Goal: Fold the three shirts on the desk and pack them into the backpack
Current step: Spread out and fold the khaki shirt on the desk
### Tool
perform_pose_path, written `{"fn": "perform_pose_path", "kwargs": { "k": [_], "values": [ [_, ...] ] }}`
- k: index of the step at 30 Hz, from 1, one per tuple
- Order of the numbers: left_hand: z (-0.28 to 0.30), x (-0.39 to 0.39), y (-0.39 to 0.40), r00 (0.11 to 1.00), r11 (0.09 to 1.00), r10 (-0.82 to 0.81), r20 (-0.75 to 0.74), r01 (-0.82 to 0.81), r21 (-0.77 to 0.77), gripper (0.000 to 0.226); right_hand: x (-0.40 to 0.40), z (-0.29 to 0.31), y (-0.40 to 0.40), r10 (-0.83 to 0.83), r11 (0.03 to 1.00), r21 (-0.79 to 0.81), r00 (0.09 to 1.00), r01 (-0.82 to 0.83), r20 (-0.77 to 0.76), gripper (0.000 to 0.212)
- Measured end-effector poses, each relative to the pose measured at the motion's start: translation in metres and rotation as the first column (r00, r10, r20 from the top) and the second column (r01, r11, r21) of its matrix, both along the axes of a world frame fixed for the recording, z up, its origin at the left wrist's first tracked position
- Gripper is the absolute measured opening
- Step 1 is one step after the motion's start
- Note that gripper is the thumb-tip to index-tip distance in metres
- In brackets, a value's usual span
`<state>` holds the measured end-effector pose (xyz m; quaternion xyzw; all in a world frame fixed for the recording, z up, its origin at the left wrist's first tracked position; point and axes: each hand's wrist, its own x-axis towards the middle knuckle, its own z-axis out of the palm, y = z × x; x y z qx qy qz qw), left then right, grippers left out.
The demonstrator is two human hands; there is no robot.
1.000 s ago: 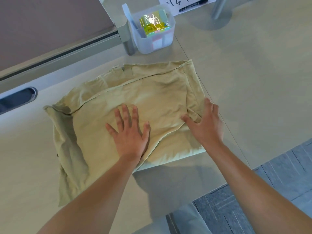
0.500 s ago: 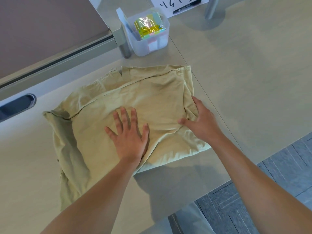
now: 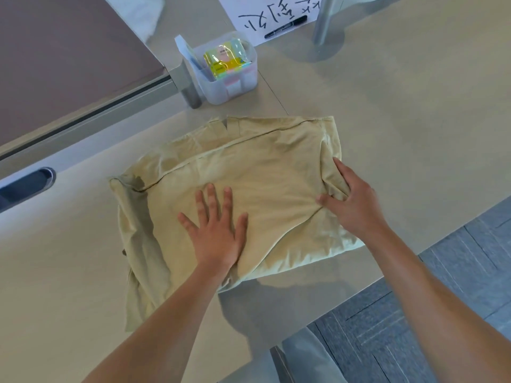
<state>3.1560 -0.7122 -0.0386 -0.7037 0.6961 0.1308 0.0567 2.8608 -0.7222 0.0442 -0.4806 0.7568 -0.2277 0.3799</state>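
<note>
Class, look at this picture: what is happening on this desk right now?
A person is folding a pale green shirt on the desk. The left hand presses flat on the middle of the shirt, while the right hand grips bunched cloth at its right edge. The shirt is partly folded. A clear plastic box of stationery stands behind it. No backpack is in view.

One pale olive-green cotton shirt (image 3: 249,189) lies on one beige desk (image 3: 401,134). Two bare hands show: one left hand (image 3: 215,230), one right hand (image 3: 354,205). One translucent plastic organiser box (image 3: 226,73), one white handwritten paper sheet (image 3: 265,15), one black marker pen (image 3: 286,26).
</note>
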Motion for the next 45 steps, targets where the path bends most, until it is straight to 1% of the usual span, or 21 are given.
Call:
{"fn": "perform_pose_path", "kwargs": {
  "k": [3, 6, 9, 13, 17, 18, 20, 22, 24, 26, 27, 29, 30, 31, 33, 35, 38, 41, 43, 45],
  "values": [
    [-0.006, -0.005, 0.002, 0.999, 1.0, 0.017, 0.034, -0.016, -0.021, 0.071, 0.003, 0.009, -0.003, 0.013, 0.999, -0.046, 1.0, -0.012, 0.01, 0.085],
    [-0.004, -0.006, 0.002, 0.999, 1.0, 0.006, 0.04, -0.005, -0.012, 0.071, 0.012, 0.025, -0.005, 0.03, 0.995, -0.094, 0.999, -0.031, -0.014, 0.084],
    [0.0, -0.007, -0.001, 1.0, 1.0, 0.006, 0.019, -0.006, 0.001, 0.071, 0.027, 0.046, -0.007, 0.07, 0.989, -0.124, 0.995, -0.078, -0.071, 0.083],
    [0.007, -0.003, -0.003, 1.0, 0.996, -0.005, -0.026, 0.007, 0.085, 0.072, 0.066, 0.08, -0.006, 0.148, 0.968, -0.171, 0.968, -0.184, -0.2, 0.084],
    [0.036, 0.018, -0.016, 0.977, 0.973, -0.046, -0.206, 0.09, 0.212, 0.07, 0.119, 0.117, -0.003, 0.222, 0.938, -0.18, 0.912, -0.296, -0.346, 0.085],
    [0.049, 0.032, -0.015, 0.973, 0.974, -0.052, -0.224, 0.099, 0.205, 0.068, 0.134, 0.125, -0.003, 0.242, 0.929, -0.172, 0.891, -0.327, -0.384, 0.085],
    [0.074, 0.067, -0.003, 0.973, 0.988, -0.047, -0.228, 0.079, 0.133, 0.065, 0.166, 0.14, -0.001, 0.291, 0.913, -0.127, 0.835, -0.389, -0.466, 0.083],
    [0.094, 0.11, 0.016, 0.965, 0.998, 0.001, -0.261, 0.017, 0.066, 0.063, 0.201, 0.147, 0.002, 0.347, 0.894, -0.062, 0.774, -0.444, -0.53, 0.08],
    [0.109, 0.156, 0.035, 0.955, 0.997, 0.077, -0.286, -0.065, 0.049, 0.061, 0.242, 0.151, 0.007, 0.406, 0.872, 0.009, 0.712, -0.49, -0.573, 0.079],
    [0.115, 0.199, 0.052, 0.939, 0.986, 0.166, -0.301, -0.156, 0.058, 0.06, 0.283, 0.147, 0.013, 0.482, 0.836, 0.072, 0.664, -0.544, -0.571, 0.082],
    [0.116, 0.219, 0.06, 0.93, 0.979, 0.206, -0.305, -0.194, 0.067, 0.06, 0.303, 0.144, 0.018, 0.538, 0.808, 0.109, 0.649, -0.579, -0.538, 0.085],
    [0.113, 0.25, 0.076, 0.917, 0.964, 0.265, -0.298, -0.252, 0.083, 0.06, 0.336, 0.135, 0.029, 0.653, 0.746, 0.19, 0.642, -0.639, -0.403, 0.092],
    [0.111, 0.26, 0.082, 0.91, 0.958, 0.288, -0.299, -0.273, 0.09, 0.06, 0.348, 0.13, 0.035, 0.681, 0.73, 0.224, 0.657, -0.646, -0.325, 0.093],
    [0.109, 0.267, 0.086, 0.901, 0.953, 0.304, -0.308, -0.29, 0.092, 0.06, 0.354, 0.126, 0.041, 0.676, 0.737, 0.238, 0.687, -0.632, -0.267, 0.091],
    [0.11, 0.272, 0.091, 0.886, 0.948, 0.316, -0.339, -0.303, 0.093, 0.058, 0.356, 0.119, 0.049, 0.592, 0.804, 0.221, 0.774, -0.551, -0.223, 0.08],
    [0.114, 0.266, 0.091, 0.87, 0.95, 0.309, -0.385, -0.3, 0.085, 0.057, 0.346, 0.109, 0.055, 0.493, 0.867, 0.221, 0.835, -0.448, -0.242, 0.068],
    [0.127, 0.236, 0.085, 0.848, 0.961, 0.26, -0.463, -0.274, 0.039, 0.055, 0.32, 0.078, 0.07, 0.377, 0.925, 0.184, 0.868, -0.333, -0.322, 0.064],
    [0.139, 0.195, 0.073, 0.853, 0.973, 0.181, -0.49, -0.228, -0.037, 0.052, 0.293, 0.038, 0.085, 0.331, 0.941, 0.091, 0.83, -0.326, -0.448, 0.068],
    [0.138, 0.166, 0.066, 0.864, 0.983, 0.133, -0.486, -0.176, -0.044, 0.053, 0.283, 0.013, 0.096, 0.358, 0.932, 0.139, 0.792, -0.335, -0.495, 0.076],
    [0.127, 0.138, 0.06, 0.887, 0.993, 0.098, -0.452, -0.115, -0.01, 0.056, 0.282, -0.004, 0.11, 0.435, 0.9, 0.226, 0.737, -0.372, -0.518, 0.082]
  ]
}}
